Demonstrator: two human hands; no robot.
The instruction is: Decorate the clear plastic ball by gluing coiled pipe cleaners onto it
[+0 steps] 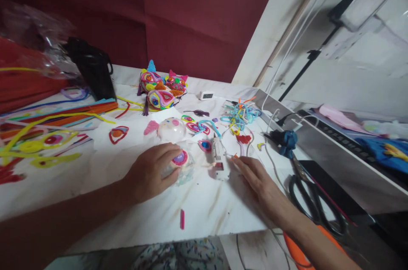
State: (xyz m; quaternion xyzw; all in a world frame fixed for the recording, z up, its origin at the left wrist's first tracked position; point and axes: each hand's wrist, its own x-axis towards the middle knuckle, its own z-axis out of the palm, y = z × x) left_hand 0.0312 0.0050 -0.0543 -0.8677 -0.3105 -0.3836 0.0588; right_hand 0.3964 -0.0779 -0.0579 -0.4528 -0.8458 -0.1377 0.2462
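My left hand (pixel 156 168) is closed round the side of a clear plastic shell, which carries a round pink and purple disc (pixel 180 158). Right of it, a white glue gun (pixel 218 157) is on the white tabletop. Beside the glue gun is my right hand (pixel 255 176), its fingers drawn together; a small orange bit shows at the fingertips, too small to name. Just behind my left hand sits another clear shell (pixel 172 129) with a pink tail-like piece (pixel 151 127). A blue and pink coiled eye shape (pixel 205 146) lies between shell and glue gun.
Several colourful decorated figures (pixel 162 89) stand at the back near a small white digital display (pixel 207 95). Tangled pipe cleaners (pixel 242 115) lie right of centre, with large black-handled scissors (pixel 315 202) at the right edge. A black cup (pixel 91 68) and loose pipe cleaners (pixel 79 115) occupy the left.
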